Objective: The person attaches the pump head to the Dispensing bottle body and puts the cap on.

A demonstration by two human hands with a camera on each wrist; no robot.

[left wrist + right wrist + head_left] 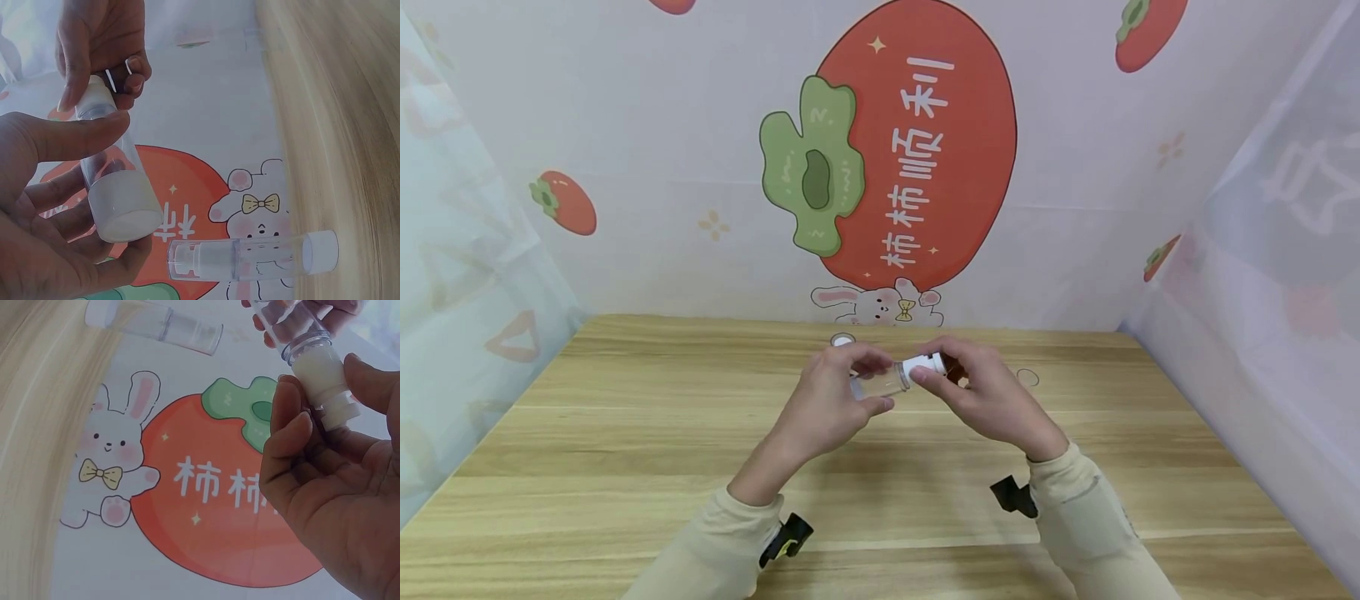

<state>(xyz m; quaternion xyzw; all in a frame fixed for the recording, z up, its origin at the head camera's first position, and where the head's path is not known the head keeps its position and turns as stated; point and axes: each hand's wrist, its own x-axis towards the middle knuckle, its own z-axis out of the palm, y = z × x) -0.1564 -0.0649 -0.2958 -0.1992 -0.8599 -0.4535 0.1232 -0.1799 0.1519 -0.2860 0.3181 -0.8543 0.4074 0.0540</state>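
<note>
In the head view, my left hand (831, 400) holds a clear bottle (883, 383) tilted above the table. Its white base (125, 206) faces the left wrist camera, with thumb and fingers curled round the clear body. At the bottle's other end, my right hand (988, 392) pinches the white pump top (322, 378) between thumb and fingers. The top sits at the bottle's clear neck, and the right fingers partly hide it. Behind the left hand stands a second clear bottle (262, 257), upright, with a white base, a white pump inside and a clear cap over it.
A clear round piece (1027, 377) lies on the wooden table (625, 467), right of the right hand. A printed cloth (685, 250) with a persimmon and a rabbit forms the back wall. Pale cloth also hangs at both sides.
</note>
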